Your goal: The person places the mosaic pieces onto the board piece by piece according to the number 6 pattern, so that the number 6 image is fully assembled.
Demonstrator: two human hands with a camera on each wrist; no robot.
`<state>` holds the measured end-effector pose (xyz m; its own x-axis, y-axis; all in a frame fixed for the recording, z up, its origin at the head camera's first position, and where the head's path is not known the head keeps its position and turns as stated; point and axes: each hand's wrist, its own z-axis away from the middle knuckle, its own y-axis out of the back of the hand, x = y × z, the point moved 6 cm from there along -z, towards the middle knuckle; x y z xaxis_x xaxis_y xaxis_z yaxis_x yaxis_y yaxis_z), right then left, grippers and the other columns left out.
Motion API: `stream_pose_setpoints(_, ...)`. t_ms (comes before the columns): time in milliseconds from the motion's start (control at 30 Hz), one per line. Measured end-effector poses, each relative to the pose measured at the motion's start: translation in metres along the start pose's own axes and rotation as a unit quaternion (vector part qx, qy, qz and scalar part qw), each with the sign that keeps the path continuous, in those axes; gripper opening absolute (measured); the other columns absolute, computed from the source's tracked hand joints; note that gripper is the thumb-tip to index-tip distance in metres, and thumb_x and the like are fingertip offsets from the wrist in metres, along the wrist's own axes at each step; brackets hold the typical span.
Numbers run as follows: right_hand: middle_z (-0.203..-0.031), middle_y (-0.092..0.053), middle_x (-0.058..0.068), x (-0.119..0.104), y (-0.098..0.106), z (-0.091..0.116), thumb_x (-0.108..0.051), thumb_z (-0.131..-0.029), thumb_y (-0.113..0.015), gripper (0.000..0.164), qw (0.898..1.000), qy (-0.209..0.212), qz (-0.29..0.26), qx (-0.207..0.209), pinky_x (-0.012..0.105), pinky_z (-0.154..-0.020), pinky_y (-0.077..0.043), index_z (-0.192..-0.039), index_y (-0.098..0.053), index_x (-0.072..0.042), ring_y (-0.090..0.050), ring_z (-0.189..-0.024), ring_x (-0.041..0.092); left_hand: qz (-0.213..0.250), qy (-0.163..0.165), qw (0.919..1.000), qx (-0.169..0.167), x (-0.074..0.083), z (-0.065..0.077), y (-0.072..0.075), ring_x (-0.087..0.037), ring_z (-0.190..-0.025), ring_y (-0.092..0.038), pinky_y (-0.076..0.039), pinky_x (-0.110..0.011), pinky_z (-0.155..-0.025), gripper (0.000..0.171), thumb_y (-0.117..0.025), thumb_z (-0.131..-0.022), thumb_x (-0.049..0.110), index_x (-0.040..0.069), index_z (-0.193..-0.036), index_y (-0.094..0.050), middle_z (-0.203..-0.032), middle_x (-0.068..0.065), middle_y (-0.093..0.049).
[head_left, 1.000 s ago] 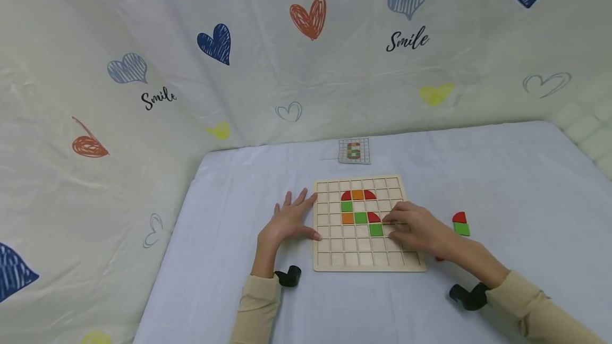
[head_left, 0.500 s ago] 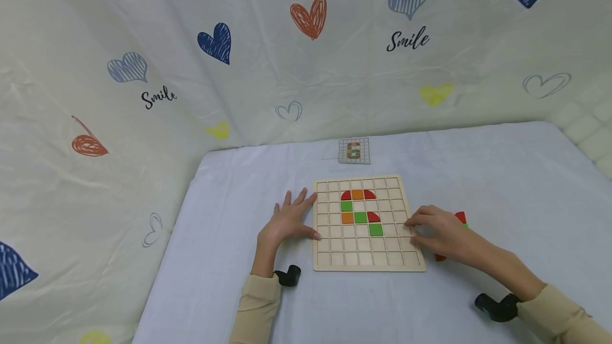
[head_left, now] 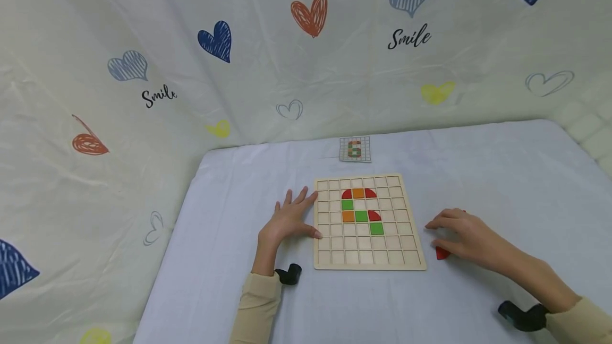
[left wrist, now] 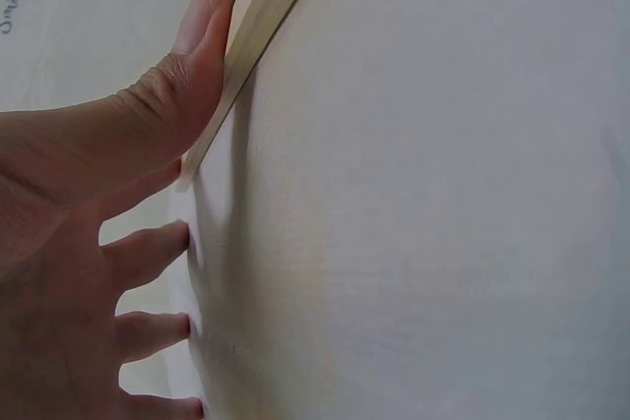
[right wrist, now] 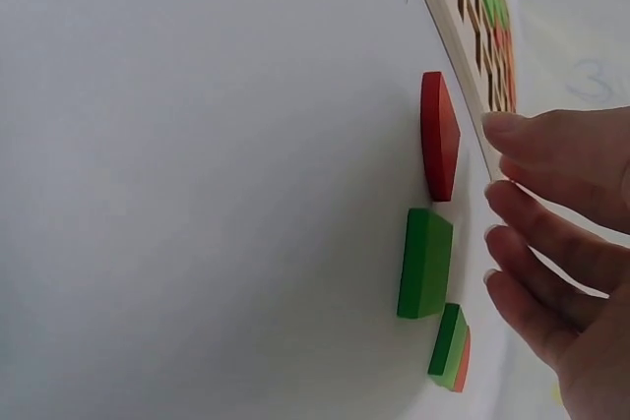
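- "Smile" is printed in black script on the backdrop, above the far edge of the table.
- A second "Smile" is printed up and left of the table's far left corner.
- On the card near the far edge, a 6 or G is shown; which cannot be told.

The board lies on the counter, its left edge against the left fingers, its right edge just left of the right fingers. Set pieces sit in its grid, between both. Beyond the fingers, behind the board, lies the card. Loose pieces rest near the right fingers, one just before them.
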<state>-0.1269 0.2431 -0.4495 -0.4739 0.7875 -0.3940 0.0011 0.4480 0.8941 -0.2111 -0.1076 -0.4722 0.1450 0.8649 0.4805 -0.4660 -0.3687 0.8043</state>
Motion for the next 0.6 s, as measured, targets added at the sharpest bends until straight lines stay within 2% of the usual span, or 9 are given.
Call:
stream_pose_setpoints(200,-0.097,-0.069,-0.01,0.005,-0.002,0.008,-0.013,-0.071,-0.092,0.03,1.0,-0.005,0.0,-0.006,0.03,-0.074,-0.058,-0.098,-0.079,-0.016,-0.064,-0.089,0.016,0.002,-0.001,1.0,0.003,-0.001,-0.001,-0.001,-0.041,-0.16,0.003,-0.003,-0.068,-0.124,0.109,-0.093,-0.074,0.039,0.025,-0.163,-0.032,-0.173,-0.003,-0.014)
stream_pose_setpoints(400,-0.096,-0.067,-0.015,0.005,-0.002,0.015,-0.022,-0.067,-0.096,0.033,1.0,0.01,0.02,0.009,0.031,-0.075,-0.058,-0.095,-0.078,-0.021,-0.063,-0.089,0.012,0.001,-0.001,1.0,0.001,0.0,-0.001,-0.001,-0.04,-0.16,0.003,-0.002,-0.068,-0.124,0.109,-0.092,-0.074,0.039,0.026,-0.163,-0.032,-0.173,-0.002,-0.014)
stream_pose_setpoints(600,-0.097,-0.064,-0.015,0.007,-0.006,0.019,-0.029,-0.067,-0.097,0.034,0.998,-0.036,0.007,-0.044,0.029,-0.076,-0.058,-0.094,-0.077,-0.026,-0.059,-0.091,0.012,-0.001,-0.002,1.0,0.001,0.0,0.0,-0.001,-0.041,-0.16,0.003,-0.003,-0.069,-0.124,0.109,-0.092,-0.074,0.039,0.026,-0.163,-0.032,-0.173,-0.003,-0.014)
